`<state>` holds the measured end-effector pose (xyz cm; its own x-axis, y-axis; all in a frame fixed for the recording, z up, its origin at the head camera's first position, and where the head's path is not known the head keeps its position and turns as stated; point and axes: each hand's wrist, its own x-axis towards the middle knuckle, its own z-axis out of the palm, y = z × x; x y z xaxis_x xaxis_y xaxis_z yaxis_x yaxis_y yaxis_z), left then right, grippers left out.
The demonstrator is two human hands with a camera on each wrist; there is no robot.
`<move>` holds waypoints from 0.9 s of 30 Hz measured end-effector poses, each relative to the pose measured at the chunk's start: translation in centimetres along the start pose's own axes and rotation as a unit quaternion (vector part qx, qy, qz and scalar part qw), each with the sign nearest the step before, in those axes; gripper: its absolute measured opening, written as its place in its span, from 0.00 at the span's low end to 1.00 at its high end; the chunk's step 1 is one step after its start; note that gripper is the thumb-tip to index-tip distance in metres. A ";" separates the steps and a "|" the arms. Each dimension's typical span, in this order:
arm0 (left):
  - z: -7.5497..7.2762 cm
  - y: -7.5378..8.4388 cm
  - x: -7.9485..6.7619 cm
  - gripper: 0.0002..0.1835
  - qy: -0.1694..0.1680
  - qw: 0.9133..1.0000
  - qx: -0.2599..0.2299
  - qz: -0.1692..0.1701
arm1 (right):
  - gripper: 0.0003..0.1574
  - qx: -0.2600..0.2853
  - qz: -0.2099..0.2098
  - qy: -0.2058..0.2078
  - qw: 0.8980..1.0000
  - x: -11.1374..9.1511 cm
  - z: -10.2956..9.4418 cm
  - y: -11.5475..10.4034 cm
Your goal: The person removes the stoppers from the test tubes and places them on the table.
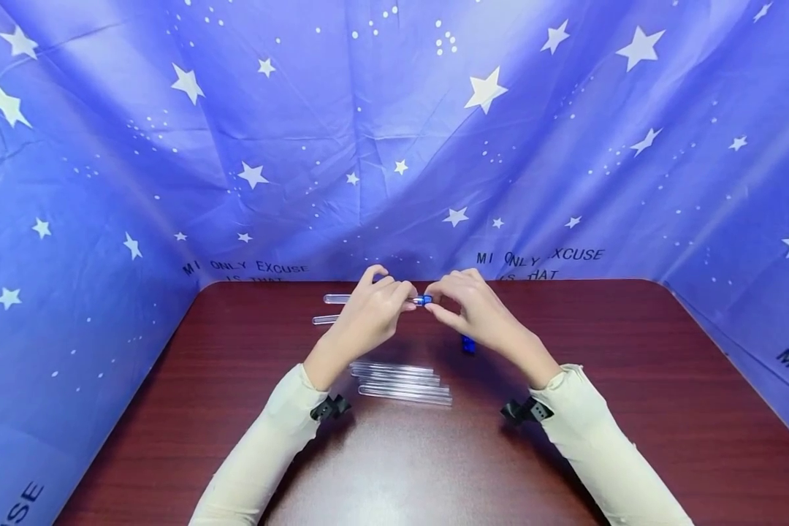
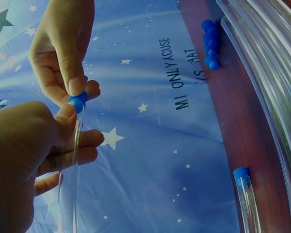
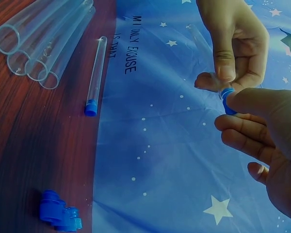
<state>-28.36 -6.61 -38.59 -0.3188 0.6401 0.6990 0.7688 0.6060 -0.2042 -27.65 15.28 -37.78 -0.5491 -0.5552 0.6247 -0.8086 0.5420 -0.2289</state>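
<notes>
My left hand [image 1: 378, 310] grips a clear test tube [image 2: 69, 194] near its mouth, over the far side of the table. At that mouth is a blue cap [image 3: 228, 101], pinched between the thumb and fingers of my right hand [image 1: 476, 307]. How far the cap sits on the tube is hidden by the fingers. Below the hands, several uncapped clear tubes [image 1: 404, 383] lie side by side. Another tube [image 3: 96, 73], with a blue cap on its end, lies near the table's far edge.
Several loose blue caps [image 2: 211, 46] form a small row on the table, just below my right hand in the head view. The dark red wooden table [image 1: 631, 409] is bordered by a blue curtain [image 1: 394, 131] with white stars at its back and sides.
</notes>
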 end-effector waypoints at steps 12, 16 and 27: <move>0.0 0.1 -0.2 0.06 -0.018 1.000 0.010 -0.012 | 0.10 -0.029 -0.034 0.022 0.999 -0.2 0.4 0.0; 0.0 0.1 -0.2 0.06 -0.016 1.000 0.013 -0.013 | 0.10 -0.048 -0.056 0.036 0.997 -0.1 0.6 0.1; -0.2 -0.1 0.0 0.04 -0.019 1.000 0.000 -0.020 | 0.13 -0.064 -0.093 0.062 0.992 0.0 0.7 0.4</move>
<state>-28.31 -6.77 -38.48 -0.3698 0.6327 0.6804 0.7551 0.6313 -0.1767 -28.09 15.01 -38.43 -0.3566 -0.5749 0.7364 -0.8556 0.5176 -0.0102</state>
